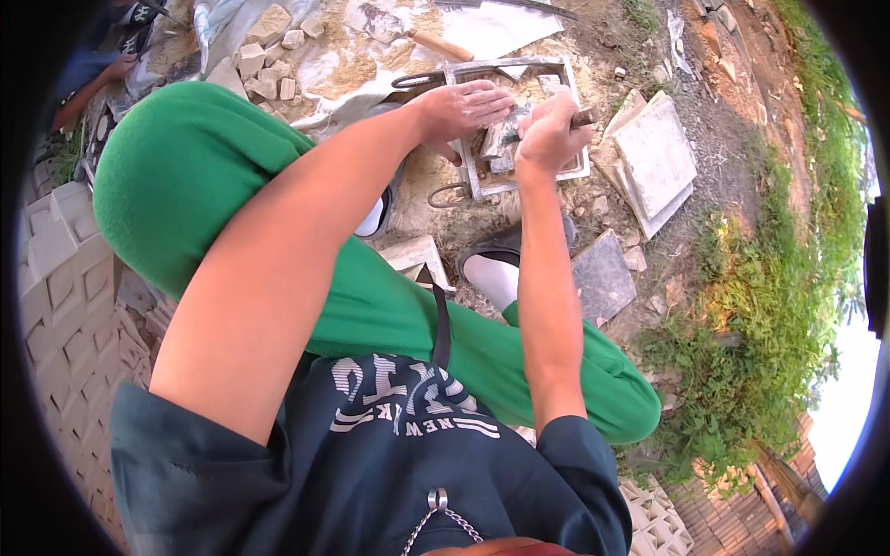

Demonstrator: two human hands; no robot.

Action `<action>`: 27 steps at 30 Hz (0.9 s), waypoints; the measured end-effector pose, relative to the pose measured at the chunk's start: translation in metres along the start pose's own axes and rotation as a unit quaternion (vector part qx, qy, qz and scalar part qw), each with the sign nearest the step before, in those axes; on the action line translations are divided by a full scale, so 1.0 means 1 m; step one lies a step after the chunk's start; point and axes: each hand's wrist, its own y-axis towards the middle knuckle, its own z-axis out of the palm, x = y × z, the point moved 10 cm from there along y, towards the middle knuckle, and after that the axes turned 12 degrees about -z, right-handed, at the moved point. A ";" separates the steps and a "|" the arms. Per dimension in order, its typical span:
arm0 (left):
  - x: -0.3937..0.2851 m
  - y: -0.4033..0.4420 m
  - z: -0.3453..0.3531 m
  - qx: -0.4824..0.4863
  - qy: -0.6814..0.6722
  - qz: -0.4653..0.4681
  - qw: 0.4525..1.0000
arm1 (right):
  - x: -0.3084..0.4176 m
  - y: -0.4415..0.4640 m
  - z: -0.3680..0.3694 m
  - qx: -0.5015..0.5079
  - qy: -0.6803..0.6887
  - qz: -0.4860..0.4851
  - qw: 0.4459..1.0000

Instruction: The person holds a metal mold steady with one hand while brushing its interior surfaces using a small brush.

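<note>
"How were the arms held?"

"Both reached forward over the raised knees. The left forearm slanted inward, and the left hand (pixel 464 109) lay palm down, its fingers stretched out and loosely together, the thumb set apart and lower. The right forearm ran nearly straight ahead, with the right hand (pixel 553 137) bent into a fist."

"Was anything in the fingers?"

"The right ones were wrapped around a tool, whose dark brown handle end (pixel 583 118) stuck out to the right of the knuckles. Its working end was mostly hidden, so its kind could not be told. The left fingers gripped nothing that showed; whether their tips touched a piece beneath could not be told."

"And what lay below them?"

"A metal frame (pixel 571 82), directly under both hands. It was four-sided, its rim coated in whitish grey, with a bent rod loop (pixel 449 195) on the side nearer the left wrist. Inside, between the two hands, sat a block (pixel 494 139), pale and dusty, among grey fragments."

"What stood around?"

"Flat slabs (pixel 658 153) leaned in a stack to the right of the right fingers. Beyond the left fingers lay a trowel with a wooden handle (pixel 440 48), and farther left, pale rubble (pixel 264 69)."
</note>
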 end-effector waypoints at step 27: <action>0.001 0.004 -0.009 0.043 -0.009 -0.045 0.998 | 0.005 -0.042 0.004 0.270 -0.026 -0.102 0.957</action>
